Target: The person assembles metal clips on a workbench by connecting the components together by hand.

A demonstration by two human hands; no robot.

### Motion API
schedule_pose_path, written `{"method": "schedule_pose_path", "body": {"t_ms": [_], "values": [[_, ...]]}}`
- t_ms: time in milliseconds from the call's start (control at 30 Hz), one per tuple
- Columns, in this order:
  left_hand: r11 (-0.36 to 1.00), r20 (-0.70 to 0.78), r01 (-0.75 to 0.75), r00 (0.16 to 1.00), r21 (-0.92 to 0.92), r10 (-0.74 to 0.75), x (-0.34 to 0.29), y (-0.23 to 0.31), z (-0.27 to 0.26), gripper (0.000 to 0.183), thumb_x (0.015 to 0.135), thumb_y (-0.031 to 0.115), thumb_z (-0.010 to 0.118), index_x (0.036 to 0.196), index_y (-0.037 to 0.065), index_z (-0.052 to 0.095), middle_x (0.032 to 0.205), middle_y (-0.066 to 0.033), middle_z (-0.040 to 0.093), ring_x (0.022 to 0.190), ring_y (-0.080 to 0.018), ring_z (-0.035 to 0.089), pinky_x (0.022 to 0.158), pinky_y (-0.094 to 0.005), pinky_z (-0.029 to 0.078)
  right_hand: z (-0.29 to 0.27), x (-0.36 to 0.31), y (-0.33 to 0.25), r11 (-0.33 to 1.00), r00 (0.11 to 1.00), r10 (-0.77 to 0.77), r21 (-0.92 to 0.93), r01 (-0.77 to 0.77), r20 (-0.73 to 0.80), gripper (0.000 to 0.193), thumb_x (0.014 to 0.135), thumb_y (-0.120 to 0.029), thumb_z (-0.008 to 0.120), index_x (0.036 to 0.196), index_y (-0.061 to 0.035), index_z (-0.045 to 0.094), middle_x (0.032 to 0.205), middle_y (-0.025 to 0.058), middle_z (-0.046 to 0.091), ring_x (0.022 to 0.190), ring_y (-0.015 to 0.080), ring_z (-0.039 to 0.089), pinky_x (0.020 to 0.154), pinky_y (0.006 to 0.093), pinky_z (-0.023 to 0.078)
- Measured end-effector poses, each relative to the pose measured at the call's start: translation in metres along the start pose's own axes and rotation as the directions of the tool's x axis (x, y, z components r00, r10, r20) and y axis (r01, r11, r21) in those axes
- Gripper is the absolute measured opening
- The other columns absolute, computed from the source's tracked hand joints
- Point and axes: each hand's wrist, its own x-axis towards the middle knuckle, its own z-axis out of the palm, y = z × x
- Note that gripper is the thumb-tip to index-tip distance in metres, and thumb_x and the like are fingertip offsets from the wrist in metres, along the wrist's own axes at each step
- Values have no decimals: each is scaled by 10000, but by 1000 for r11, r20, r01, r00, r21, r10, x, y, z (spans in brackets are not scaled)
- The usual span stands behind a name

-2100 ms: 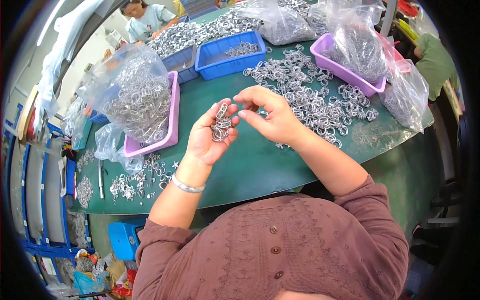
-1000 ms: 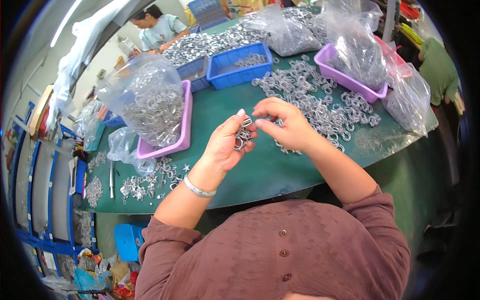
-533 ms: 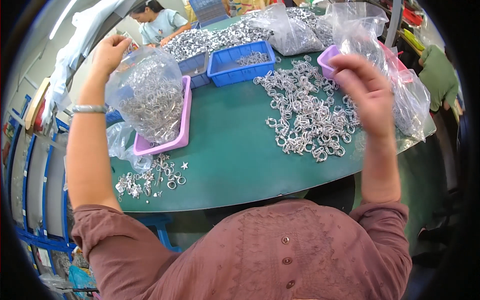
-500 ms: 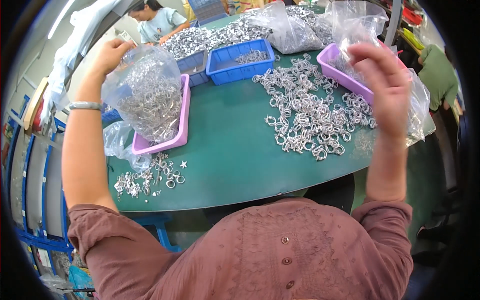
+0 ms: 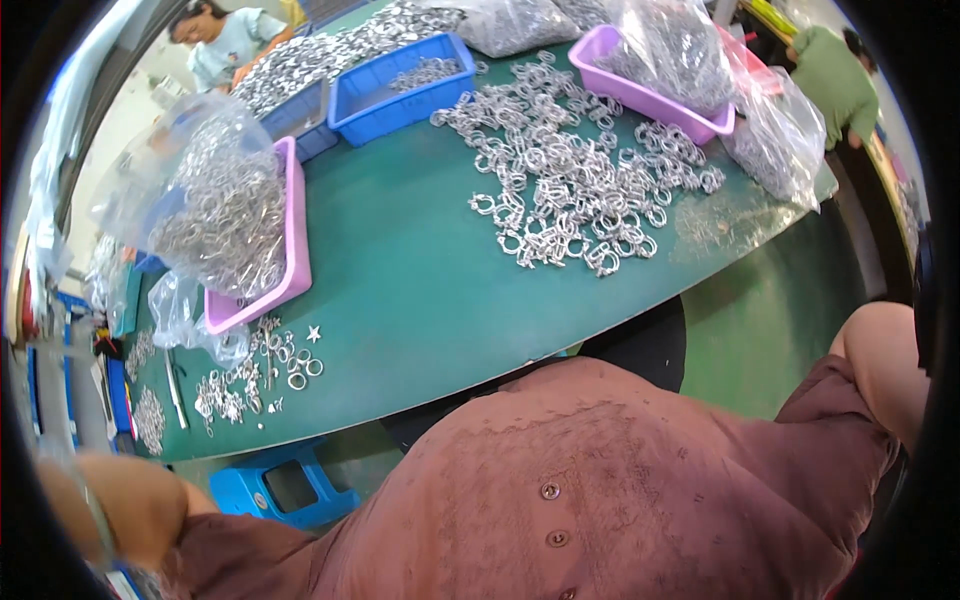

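Both my hands are beyond the picture's rim. My left arm, a bracelet (image 5: 92, 512) at its wrist, is blurred at the lower left; only the upper part of my right arm shows at the right edge. A clear plastic bag (image 5: 225, 205) of small silvery metal pieces leans in a pink tray (image 5: 299, 235) on the left of the table. Beside that tray lie loose rings (image 5: 298, 375) and a small star (image 5: 314, 333). A broad pile of silvery ring-shaped pieces (image 5: 575, 180) covers the table's right half.
A blue bin (image 5: 345, 122) holds a few pieces at the back. Another pink tray (image 5: 630, 95) holds a filled bag (image 5: 675, 65) at the back right. A blue stool (image 5: 240, 490) stands below the front edge. Two people are farther off: one far left, one far right.
Both my arms have dropped from above the table out to the sides, and my hands have left the picture. The view has turned, shifting the table leftward.
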Motion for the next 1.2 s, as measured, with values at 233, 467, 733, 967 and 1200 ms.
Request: {"method": "schedule_pose_path", "body": {"t_ms": [233,467,733,967,1200], "values": [[981,298,107,953,-161,-55,-31,33,181,480,850,378,437,1175,26,470,1163,-101,497,1073,-173,447,887,-277,340,12,-2,-11,999,995,33,34,-36,93,159,792,-43,543,938,-27,603,885,65,602,801,139,569,732,238,451],[964,315,224,934,-142,-171,-45,21,281,469,852,374,439,1167,28,470,1138,-100,504,1045,-173,456,867,-274,347,20,-6,-8,996,990,70,44,-76,122,159,783,-42,550,933,-31,604,879,65,602,795,144,570,728,241,452],[961,271,242,941,-130,-200,-51,21,297,456,853,368,441,1158,30,470,1110,-99,512,1013,-174,466,844,-270,356,23,-12,-5,997,986,66,25,-70,151,161,773,-42,558,927,-35,605,872,66,602,789,149,571,723,244,453],[955,254,251,945,-156,-206,-56,26,301,445,855,364,443,1150,32,470,1084,-98,519,985,-174,475,824,-267,364,27,-18,1,998,984,56,24,-61,170,163,764,-41,566,922,-39,606,866,67,601,784,154,573,719,248,454],[950,233,264,947,-167,-223,-51,17,308,434,857,359,445,1142,34,470,1059,-96,526,957,-174,484,803,-263,372,24,-16,12,997,980,63,30,-70,188,165,756,-41,573,917,-42,608,859,68,601,779,158,574,714,251,455]]}}
